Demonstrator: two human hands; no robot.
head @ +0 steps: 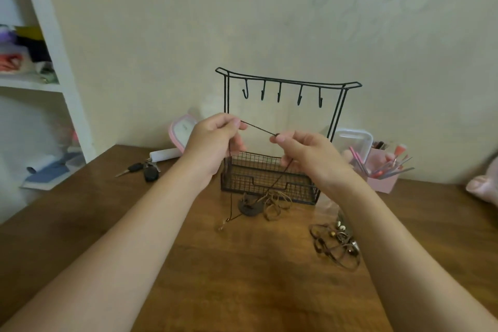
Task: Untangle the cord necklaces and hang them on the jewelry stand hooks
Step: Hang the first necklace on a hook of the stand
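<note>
- Head view: the left hand [215,143] and the right hand [310,153] each pinch a dark cord necklace [258,129] between thumb and forefinger, and the stretch between them is taut.
- Both sets of fingers are in the air before the jewelry stand [334,116], with open air up to its hooks [279,96].
- The cord's loose ends drop from the fingers to the table [242,277], which is bare wood on the near side.
- A brown cord tangle [272,205] lies straight below the fingers, and a beaded tangle [336,242] lies below the right wrist.
- The wire basket [258,172] stands just behind the fingers; I cannot tell what it holds.
- The pink holder [382,183], right of the right fingers, holds brushes [393,162].
- Keys [145,170] lie left of the left fingers.
</note>
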